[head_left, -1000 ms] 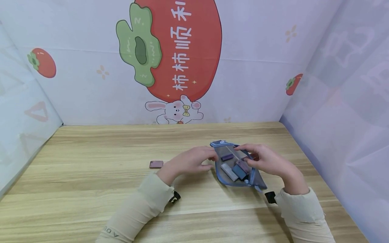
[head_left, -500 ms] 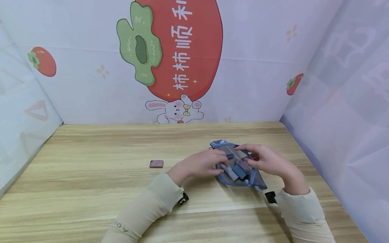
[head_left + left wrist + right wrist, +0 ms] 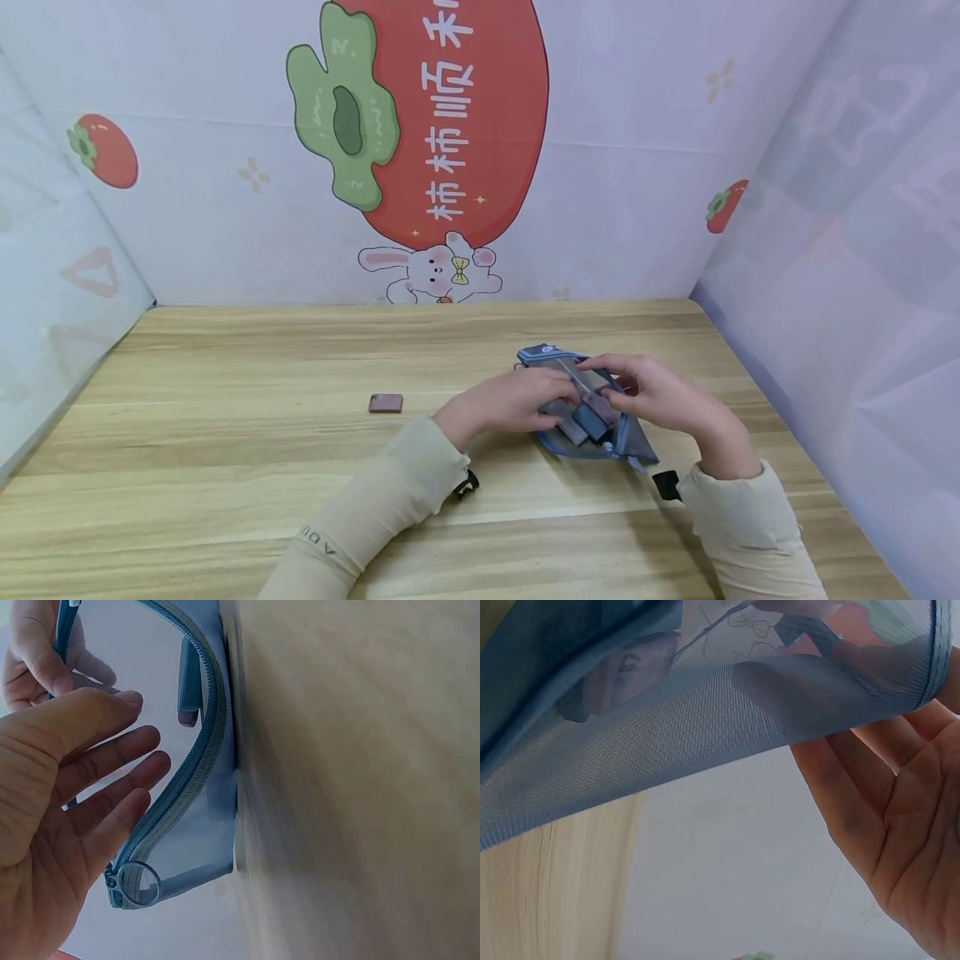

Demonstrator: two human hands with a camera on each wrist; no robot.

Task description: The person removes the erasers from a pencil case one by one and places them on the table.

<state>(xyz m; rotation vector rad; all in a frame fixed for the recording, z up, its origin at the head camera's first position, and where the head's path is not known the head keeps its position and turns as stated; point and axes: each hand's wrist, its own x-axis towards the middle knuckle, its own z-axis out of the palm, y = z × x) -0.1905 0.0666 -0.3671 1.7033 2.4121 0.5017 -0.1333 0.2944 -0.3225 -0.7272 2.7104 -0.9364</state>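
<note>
A blue-trimmed mesh zip pouch [image 3: 576, 455] lies right of the table's middle, its zipped mouth spread apart. Inside it show a blue block [image 3: 591, 422], a purplish block [image 3: 600, 408] and a pale grey block [image 3: 573, 430]. My right hand [image 3: 663, 396] pinches the pouch's right edge between thumb and fingers. My left hand [image 3: 521, 400] reaches over the mouth from the left, fingertips above the blocks. In the left wrist view its fingers [image 3: 127, 754] are loosely bent with nothing between them, beside the zipper [image 3: 214, 712]. A pinkish block [image 3: 630, 671] shows through the mesh.
A small purplish block [image 3: 386, 403] lies alone on the wooden table [image 3: 225, 467], left of the pouch. A printed backdrop [image 3: 622, 217] stands along the back edge, with side walls left and right.
My left hand has moved right, from the pouch's left edge to over the blocks in its mouth. My right hand stays at the right edge.
</note>
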